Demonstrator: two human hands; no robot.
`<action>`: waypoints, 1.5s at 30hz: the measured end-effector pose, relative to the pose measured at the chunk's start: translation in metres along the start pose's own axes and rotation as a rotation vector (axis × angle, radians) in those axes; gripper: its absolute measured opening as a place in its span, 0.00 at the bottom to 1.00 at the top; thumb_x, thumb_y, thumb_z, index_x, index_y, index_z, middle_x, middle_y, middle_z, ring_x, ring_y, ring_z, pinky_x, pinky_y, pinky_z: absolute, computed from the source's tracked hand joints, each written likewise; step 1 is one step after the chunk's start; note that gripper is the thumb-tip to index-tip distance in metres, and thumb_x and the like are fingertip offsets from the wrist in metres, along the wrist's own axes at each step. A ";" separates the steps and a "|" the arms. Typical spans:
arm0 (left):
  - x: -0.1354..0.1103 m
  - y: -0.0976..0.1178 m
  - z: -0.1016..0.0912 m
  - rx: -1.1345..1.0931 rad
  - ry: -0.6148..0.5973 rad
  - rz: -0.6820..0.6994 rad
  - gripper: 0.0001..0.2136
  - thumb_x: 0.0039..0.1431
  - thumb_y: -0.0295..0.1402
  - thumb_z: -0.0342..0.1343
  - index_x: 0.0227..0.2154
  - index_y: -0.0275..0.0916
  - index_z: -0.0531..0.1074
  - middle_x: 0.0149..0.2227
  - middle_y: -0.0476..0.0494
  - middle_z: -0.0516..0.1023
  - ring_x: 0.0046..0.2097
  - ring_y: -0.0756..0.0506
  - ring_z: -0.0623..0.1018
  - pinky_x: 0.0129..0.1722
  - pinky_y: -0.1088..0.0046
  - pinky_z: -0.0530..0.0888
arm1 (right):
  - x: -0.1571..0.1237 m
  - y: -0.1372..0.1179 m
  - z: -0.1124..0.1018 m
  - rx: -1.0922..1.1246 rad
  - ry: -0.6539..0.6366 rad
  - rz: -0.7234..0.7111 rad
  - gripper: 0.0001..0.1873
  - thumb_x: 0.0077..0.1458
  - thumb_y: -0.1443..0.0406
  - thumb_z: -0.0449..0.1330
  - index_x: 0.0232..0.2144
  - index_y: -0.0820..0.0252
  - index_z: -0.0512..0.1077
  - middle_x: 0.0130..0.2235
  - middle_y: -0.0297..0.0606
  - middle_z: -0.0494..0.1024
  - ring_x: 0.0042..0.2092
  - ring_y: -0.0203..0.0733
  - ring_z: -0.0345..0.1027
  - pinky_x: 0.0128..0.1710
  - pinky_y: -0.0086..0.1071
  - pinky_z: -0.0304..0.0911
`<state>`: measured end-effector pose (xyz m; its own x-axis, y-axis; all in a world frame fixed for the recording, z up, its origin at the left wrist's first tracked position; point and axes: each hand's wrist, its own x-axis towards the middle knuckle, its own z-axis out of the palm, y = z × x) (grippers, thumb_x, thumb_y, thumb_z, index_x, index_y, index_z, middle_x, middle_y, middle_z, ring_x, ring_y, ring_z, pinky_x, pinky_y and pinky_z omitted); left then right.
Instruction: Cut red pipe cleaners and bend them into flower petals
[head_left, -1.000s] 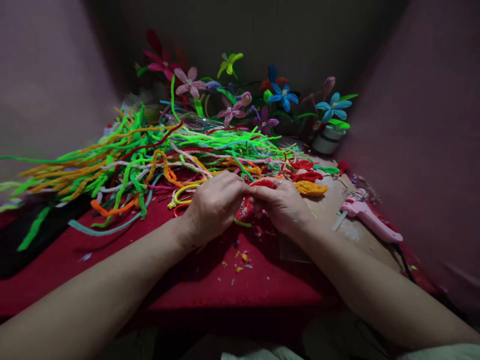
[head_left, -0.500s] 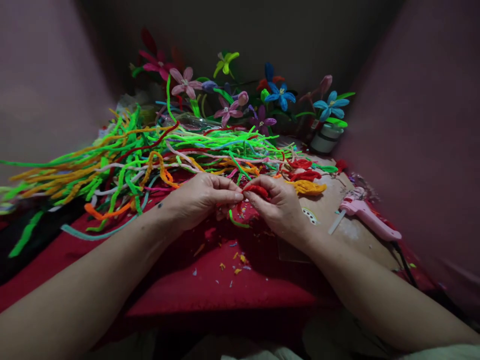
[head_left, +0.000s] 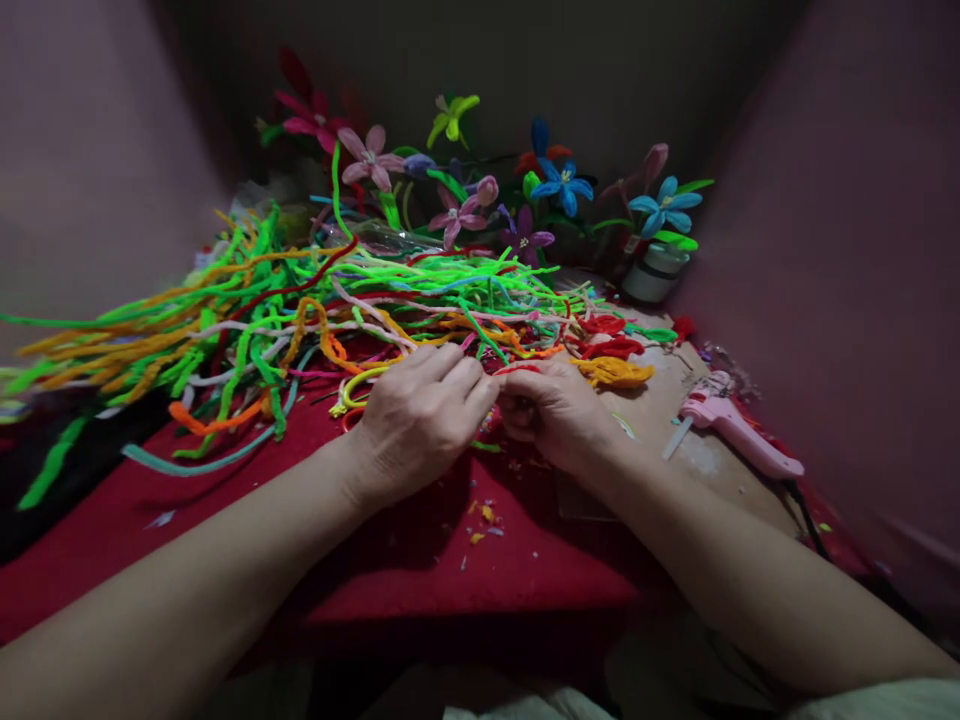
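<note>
In the head view, a small piece of red pipe cleaner [head_left: 519, 369] shows between my two hands. My right hand [head_left: 556, 408] pinches it between thumb and fingers. My left hand [head_left: 435, 412] is turned back up with its fingers curled closed, touching the right fingertips at the red piece's left end; its own fingertips are hidden. Under the hands lies a red cloth [head_left: 450, 575] with small coloured scraps. Behind them spreads a pile of long pipe cleaners [head_left: 435, 275], mostly green and orange. A yellow loop [head_left: 361, 386] sticks out beside my left hand.
A pink glue gun [head_left: 739, 430] rests on a brown board [head_left: 705, 460] at the right. Red pieces [head_left: 611, 346] and an orange bundle [head_left: 616, 374] lie near my right hand. Pipe-cleaner flowers [head_left: 564, 188] and a lidded jar [head_left: 654, 275] stand at the back.
My left hand has rolled over from a thumb-side pinch to back up, its fingers curling in. Less of the red piece shows now, and the yellow loop has come into sight.
</note>
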<state>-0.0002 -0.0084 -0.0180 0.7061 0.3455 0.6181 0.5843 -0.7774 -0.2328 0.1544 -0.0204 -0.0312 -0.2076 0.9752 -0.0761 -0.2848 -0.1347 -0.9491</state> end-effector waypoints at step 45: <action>0.016 -0.022 0.005 0.010 0.009 -0.189 0.09 0.59 0.28 0.47 0.34 0.34 0.73 0.25 0.46 0.76 0.26 0.49 0.75 0.25 0.76 0.65 | 0.003 -0.009 0.001 -0.004 0.066 -0.229 0.10 0.41 0.61 0.63 0.23 0.62 0.67 0.19 0.27 0.67 0.18 0.28 0.58 0.16 0.24 0.55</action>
<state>0.0006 0.0171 -0.0068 0.5797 0.4799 0.6585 0.7102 -0.6938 -0.1197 0.1558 -0.0169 -0.0231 -0.0766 0.9896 0.1216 -0.3133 0.0919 -0.9452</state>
